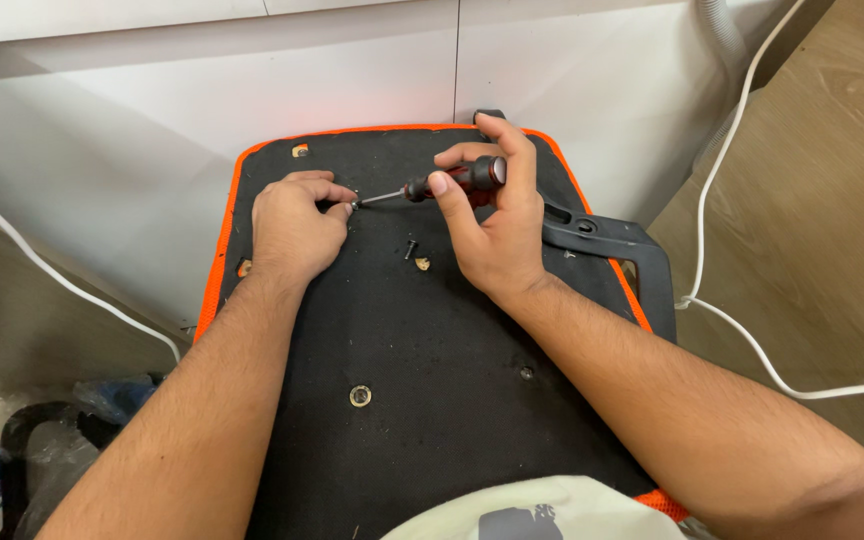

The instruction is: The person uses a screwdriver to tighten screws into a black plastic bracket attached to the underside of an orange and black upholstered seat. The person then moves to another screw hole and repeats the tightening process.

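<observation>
Nearest me is a pale cloth [522, 510] with a grey print, at the bottom edge of the view, and beyond it my two forearms run out over a black panel [432, 360] edged in orange, lying flat like the underside of a seat. My right hand [497, 215] holds a screwdriver [442, 183] with a red and black handle; the fingers are wrapped round the handle, thumb along the near side, so the shaft points left and lies nearly level with the panel. I judge that grip is for turning it by the fingertips rather than pushing hard. My left hand [292, 225] rests knuckles-up on the far left part of the panel, fingers curled in tight just where the tip meets it, seemingly steadying the tip or something small there; what they pinch, if anything, is hidden. A loose black screw [410, 248] stands on the panel just near of the shaft, between my hands, beside a small pale hole [422, 264]. A metal ring insert [360, 396] sits nearer me at the middle. A black plastic arm piece [607, 240] juts off the right edge. A white cable [742, 150] trails over the wooden floor [832, 230] to the right, and a white wall [252, 90] stands at the far side.
</observation>
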